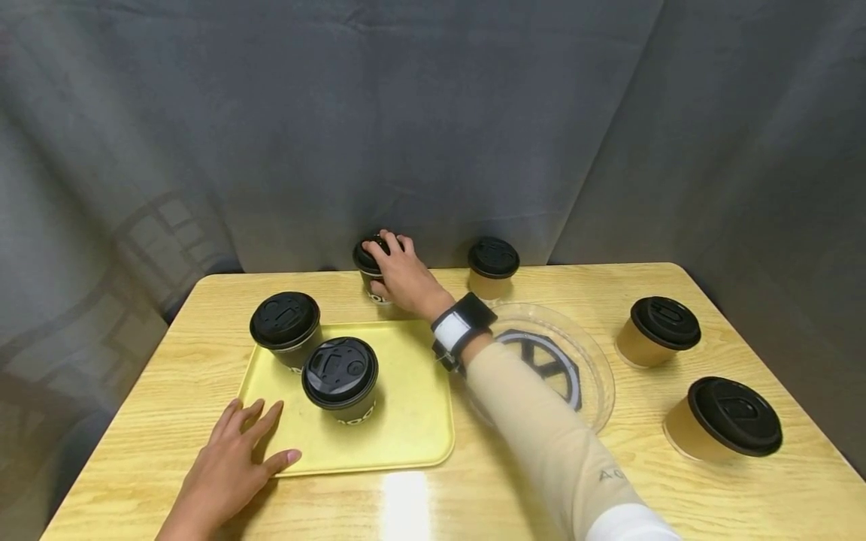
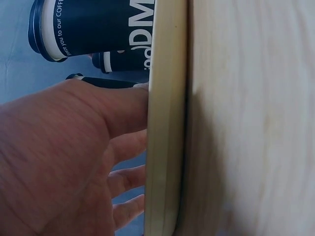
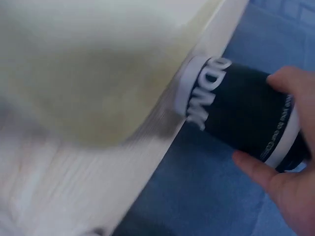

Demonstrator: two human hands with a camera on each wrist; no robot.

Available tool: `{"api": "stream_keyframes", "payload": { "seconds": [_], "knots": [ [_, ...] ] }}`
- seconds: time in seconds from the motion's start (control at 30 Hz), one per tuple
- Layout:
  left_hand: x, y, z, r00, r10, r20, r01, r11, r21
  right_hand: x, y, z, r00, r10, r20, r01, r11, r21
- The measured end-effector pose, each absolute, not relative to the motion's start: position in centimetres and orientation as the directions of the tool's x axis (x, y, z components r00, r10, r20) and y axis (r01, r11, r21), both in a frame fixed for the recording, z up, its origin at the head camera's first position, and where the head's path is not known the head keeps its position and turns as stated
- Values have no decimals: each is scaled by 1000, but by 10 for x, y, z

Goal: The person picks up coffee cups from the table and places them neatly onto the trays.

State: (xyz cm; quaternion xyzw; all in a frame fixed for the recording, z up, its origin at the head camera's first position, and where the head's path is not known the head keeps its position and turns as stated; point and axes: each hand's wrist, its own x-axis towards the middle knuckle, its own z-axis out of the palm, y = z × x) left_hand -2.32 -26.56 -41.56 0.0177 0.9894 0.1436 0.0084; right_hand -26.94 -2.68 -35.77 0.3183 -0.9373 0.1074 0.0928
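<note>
Head view, right hand (image 1: 408, 284) gripping dark lidded cup (image 3: 241, 109) near back edge of table (image 1: 325, 511), narrow gap to yellow tray (image 1: 419, 421), left hand (image 1: 226, 466) unclenched at its near-left corner

Here the dark cup (image 3: 241, 108), black-lidded with white lettering near its base, is being held upright by the right fingers (image 3: 261, 172) at the surface's (image 1: 135, 406) far edge, while the yellow tray (image 1: 413, 443) is lying flat just nearer.
</note>
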Motion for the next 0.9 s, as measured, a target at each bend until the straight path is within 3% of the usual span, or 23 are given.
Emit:
{"api": "stream_keyframes", "payload": {
  "seconds": [0.2,0.33,0.53,0.67,0.9],
  "knots": [
    [-23,-265,-414,-999,41,-3,39,957,288,-272,-24,-360,-753,-620,222,-629,777,34],
    [-24,-264,-413,-999,36,-23,28,959,282,-272,-22,-359,-744,-627,230,-630,773,71],
    [-24,-263,-411,-999,35,-19,28,959,281,-273,-24,-354,-727,-634,264,-672,735,-85],
    [-23,-263,-410,-999,31,-12,26,956,291,-273,-25,-350,-745,-610,270,-664,716,-214],
    [-18,-263,-408,-1000,12,-24,4,957,290,-268,-27,-346,-781,-579,234,-624,710,-325]
  ]
}}
